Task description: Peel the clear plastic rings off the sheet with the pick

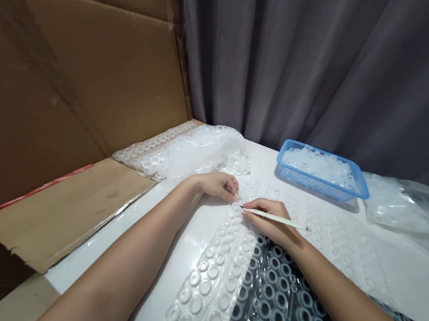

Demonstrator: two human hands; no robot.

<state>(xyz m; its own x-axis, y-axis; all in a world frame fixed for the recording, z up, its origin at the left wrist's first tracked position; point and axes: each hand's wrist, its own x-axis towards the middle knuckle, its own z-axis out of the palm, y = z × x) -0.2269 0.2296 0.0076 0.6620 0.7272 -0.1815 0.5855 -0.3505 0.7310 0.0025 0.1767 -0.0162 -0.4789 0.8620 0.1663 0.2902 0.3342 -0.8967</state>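
Observation:
My right hand (pixel 268 218) holds a thin white pen-like tool (pixel 276 218) with a dark pointed tip aimed left. Just left of that tip, my left hand (pixel 222 186) has its fingers curled together at the edge of a clear plastic sheet (pixel 204 287) with rows of round ring shapes. Whatever lies between the left fingertips is too small to make out. The sheet spreads over the white table and partly over a black surface (pixel 242 317), under and beside my right forearm.
A blue basket (pixel 320 185) of small translucent pieces stands at the back right, beside clear plastic bags (pixel 402 206). More clear ringed sheets and film (pixel 195 152) lie back left. Tall cardboard (pixel 71 62) borders the left; a grey curtain (pixel 295 59) hangs behind.

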